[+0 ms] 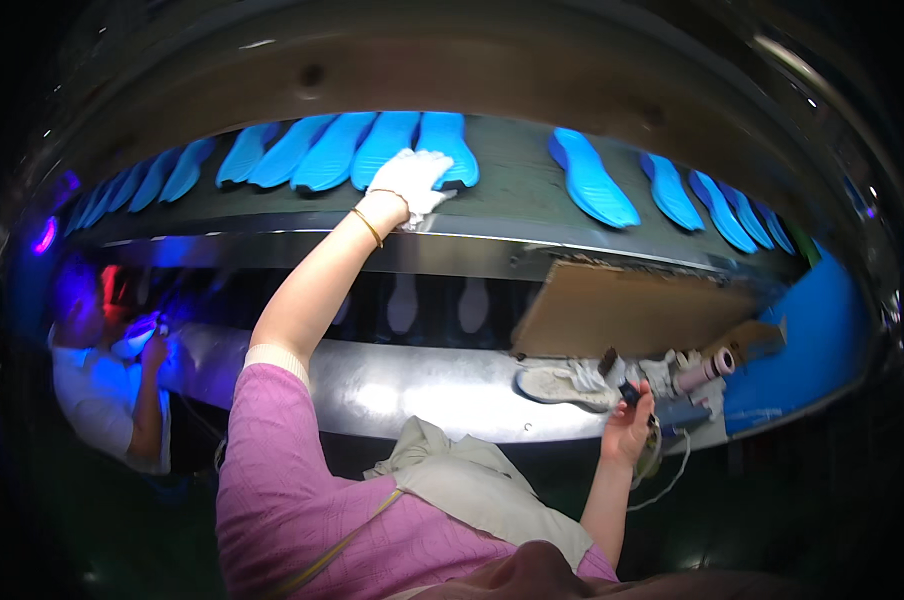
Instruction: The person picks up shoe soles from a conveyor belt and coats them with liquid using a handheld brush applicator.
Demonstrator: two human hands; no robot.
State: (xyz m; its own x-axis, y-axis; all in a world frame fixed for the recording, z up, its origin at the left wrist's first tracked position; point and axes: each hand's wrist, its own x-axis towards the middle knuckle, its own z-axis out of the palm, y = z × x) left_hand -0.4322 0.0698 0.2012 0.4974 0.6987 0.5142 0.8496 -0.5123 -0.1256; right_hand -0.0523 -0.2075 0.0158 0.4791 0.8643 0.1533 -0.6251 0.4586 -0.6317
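Observation:
My left hand (413, 182), in a white glove, reaches up to the conveyor belt and lies over the edges of two blue shoe soles; whether it grips either is hard to tell. One of them is the blue sole (444, 142) on the right of a close row, with the other blue sole (389, 146) beside it. Bare, my right hand (630, 421) is at the lower right, its fingers closed around a small dark object (629, 393) above the metal table's right part. Farther right on the belt lies a separate blue sole (590, 180).
Below the belt (504, 161) runs a metal table (422, 382). A cardboard sheet (632, 311) leans at its back right. Near my right hand are a pale shoe sole (557, 384), white cloths and a pink bottle (705, 373). A co-worker (106, 390) works at the left.

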